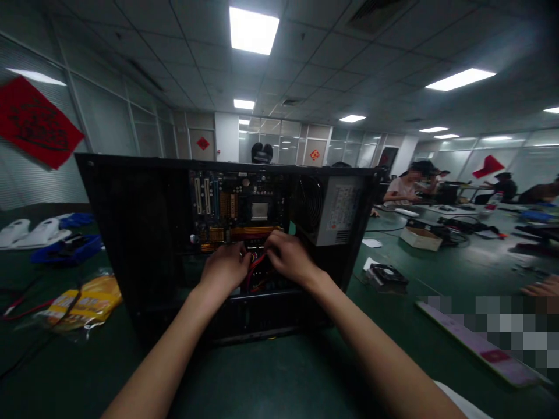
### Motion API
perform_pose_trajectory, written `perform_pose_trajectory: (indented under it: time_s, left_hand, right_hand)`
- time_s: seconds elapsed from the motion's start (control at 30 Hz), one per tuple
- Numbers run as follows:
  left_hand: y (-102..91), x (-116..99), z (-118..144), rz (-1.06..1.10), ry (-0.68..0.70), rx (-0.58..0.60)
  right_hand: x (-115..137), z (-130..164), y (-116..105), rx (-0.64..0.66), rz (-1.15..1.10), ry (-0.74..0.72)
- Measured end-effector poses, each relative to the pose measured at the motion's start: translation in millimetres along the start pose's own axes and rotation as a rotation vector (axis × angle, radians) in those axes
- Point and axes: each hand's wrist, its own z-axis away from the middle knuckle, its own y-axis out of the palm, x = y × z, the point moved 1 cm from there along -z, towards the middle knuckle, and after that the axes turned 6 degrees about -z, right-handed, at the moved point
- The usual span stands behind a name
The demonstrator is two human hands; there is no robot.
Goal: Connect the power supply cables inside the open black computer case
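Observation:
Before me on the green table stands a black computer case (126, 233) with its side open. Inside are a motherboard (244, 192) with a bare square processor, and a grey power supply (338, 212) at the upper right. Both hands reach into the case below the processor. My left hand (227, 265) has its fingers closed at a bundle of red and dark cables (257, 262). My right hand (286, 254) is closed around the same cables a little higher and to the right. The fingertips and the cable ends are partly hidden.
Left of the case lie a yellow plastic packet (89, 299) and a blue tray (67, 250). To the right are a cooling fan (386, 274), a small cardboard box (420, 238) and a long pink-white strip (476, 343). Other people (410, 186) sit further back.

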Motion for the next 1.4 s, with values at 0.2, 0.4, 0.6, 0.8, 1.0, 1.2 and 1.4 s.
perform_pose_trajectory:
  time_s: [0.2, 0.4, 0.6, 0.8, 1.0, 1.2, 1.4]
  left_hand:
    - [-2.8, -15, 9, -0.189, 0.027, 0.045]
    - [3.7, -20, 9, -0.101, 0.041, 0.160]
    - [4.3, -24, 8, -0.133, 0.020, 0.150]
    - [3.5, -25, 9, -0.138, 0.061, 0.169]
    - [0.3, -29, 11, -0.167, 0.110, 0.195]
    - [-6.8, -36, 17, -0.318, 0.042, 0.125]
    - [-7.5, -29, 12, -0.190, 0.103, 0.100]
  right_hand:
    - [-3, 7, -11, 0.148, 0.046, 0.038]
    - [-16, 18, 2, 0.505, -0.162, 0.175]
    - [-19, 17, 6, 0.495, -0.208, 0.113]
    - [-18, 17, 4, 0.460, -0.211, 0.068]
    - [-16, 17, 4, 0.440, -0.212, 0.057]
    - [-15, 18, 2, 0.535, -0.146, 0.171]
    - [-17, 18, 4, 0.502, -0.179, 0.267]
